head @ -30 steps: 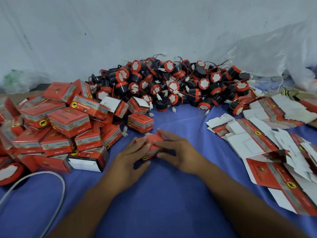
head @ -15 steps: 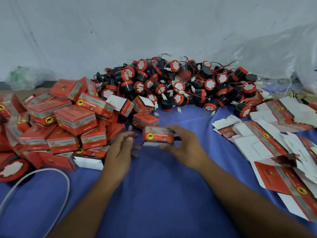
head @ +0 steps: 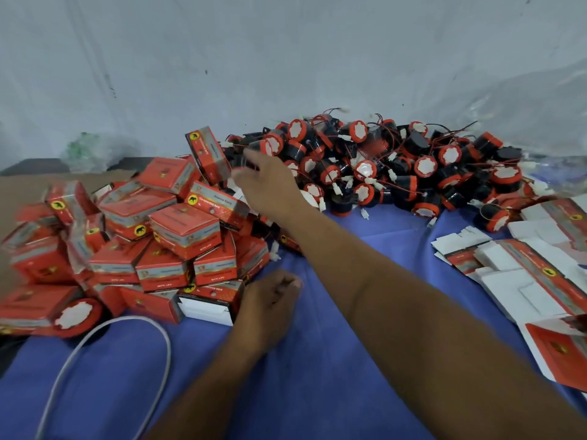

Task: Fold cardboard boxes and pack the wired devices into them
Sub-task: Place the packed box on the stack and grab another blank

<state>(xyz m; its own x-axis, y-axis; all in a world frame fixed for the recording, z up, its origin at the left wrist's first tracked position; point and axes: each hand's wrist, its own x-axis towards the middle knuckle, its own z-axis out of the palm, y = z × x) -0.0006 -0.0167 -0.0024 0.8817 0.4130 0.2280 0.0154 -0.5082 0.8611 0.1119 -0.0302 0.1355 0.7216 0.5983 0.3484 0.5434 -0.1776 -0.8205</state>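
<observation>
The packed box point(head: 208, 155) looks light and crushable, so we take it by opposite walls. Whether our right hand point(head: 266, 188) grips it, we cannot tell. Our left hand point(head: 270, 300) lies slack and empty.

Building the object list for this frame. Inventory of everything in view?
folded boxes: dozens, red with a grey band, piled at left
tilted box: one, red, at the top of the pile
wired devices: a big heap, black and red with white caps, far centre
loose device: one, red and white, near left by the boxes
flat box blanks: a stack, white and red, at right
cable: one, white, looped at near left
cloth: one, blue, under everything
plastic sheet: clear, far right
left hand: on the cloth, loosely curled, empty
right hand: reaching beside the tilted box; too blurred to tell whether it grips it
</observation>
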